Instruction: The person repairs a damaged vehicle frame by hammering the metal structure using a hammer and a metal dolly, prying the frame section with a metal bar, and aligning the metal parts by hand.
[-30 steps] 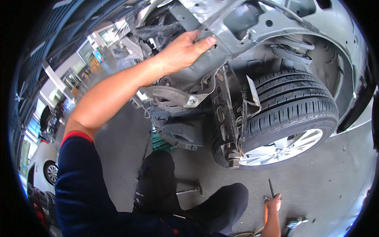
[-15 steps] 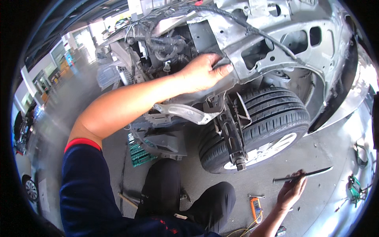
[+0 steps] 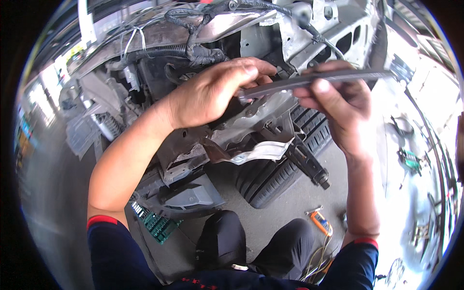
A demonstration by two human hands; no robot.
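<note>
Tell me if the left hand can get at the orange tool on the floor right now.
Probably not: the left hand is up at the long dark tool, and the orange tool lies far below, beyond the knees.

Head camera, looking down and forward at close range.

The single view sits on the person's head and looks down past both forearms, which rise from the lower edge, onto the stripped front corner of a car (image 3: 203, 43) that fills the upper half. It is very near: the left hand (image 3: 212, 92) and right hand (image 3: 338, 106) loom large at the centre, with the tyre (image 3: 285, 164) just beneath them and the person's knees (image 3: 227, 241) at the bottom edge. The fisheye bends the concrete floor (image 3: 58, 193) and the car's edges toward the round rim.
</note>
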